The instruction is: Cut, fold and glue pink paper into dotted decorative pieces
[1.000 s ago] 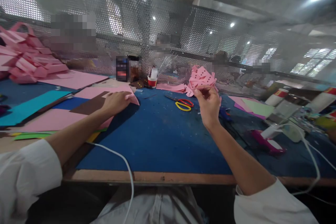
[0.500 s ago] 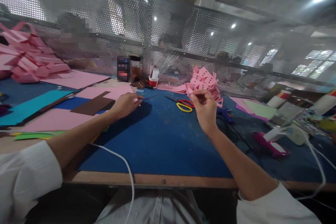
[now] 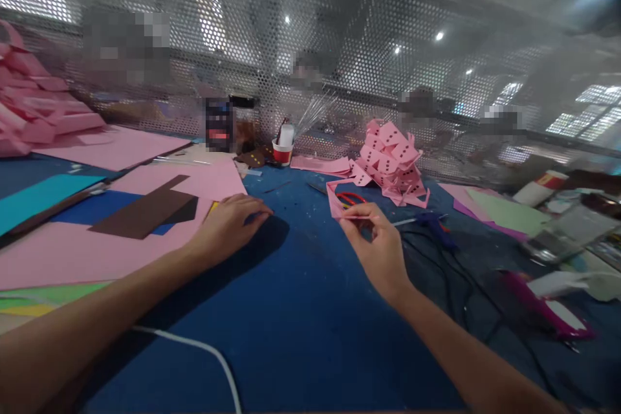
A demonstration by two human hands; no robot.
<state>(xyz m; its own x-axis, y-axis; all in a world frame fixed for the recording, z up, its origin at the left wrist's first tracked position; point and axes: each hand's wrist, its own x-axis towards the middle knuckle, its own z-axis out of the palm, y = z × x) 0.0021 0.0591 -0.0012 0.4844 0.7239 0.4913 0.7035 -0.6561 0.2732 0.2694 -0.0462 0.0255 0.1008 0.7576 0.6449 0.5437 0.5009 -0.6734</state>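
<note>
My right hand (image 3: 381,249) pinches a folded pink paper strip (image 3: 334,200) between thumb and fingertips, raised over the blue tabletop. Part of the strip bends upward on its left side. Scissors with red and yellow handles (image 3: 350,196) lie behind it, partly covered. Just beyond stands a heap of folded pink paper pieces with dark dots (image 3: 392,162). My left hand (image 3: 233,225) hovers at the edge of the pink sheets, fingers curved and thumb apart, with nothing visible between them. A thin dark tool (image 3: 277,187) rests on the table past its fingertips.
Brown paper (image 3: 145,210) and a turquoise sheet (image 3: 48,197) lie at left, below a pink paper pile (image 3: 43,103). A red-and-white cup (image 3: 282,152) stands at the back. To the right are a blue glue gun (image 3: 439,229), cables and a magenta object (image 3: 546,307).
My right hand has come nearer and lower with the pink strip, away from the dotted heap. My left hand has moved slightly nearer. The view has tilted and shifted.
</note>
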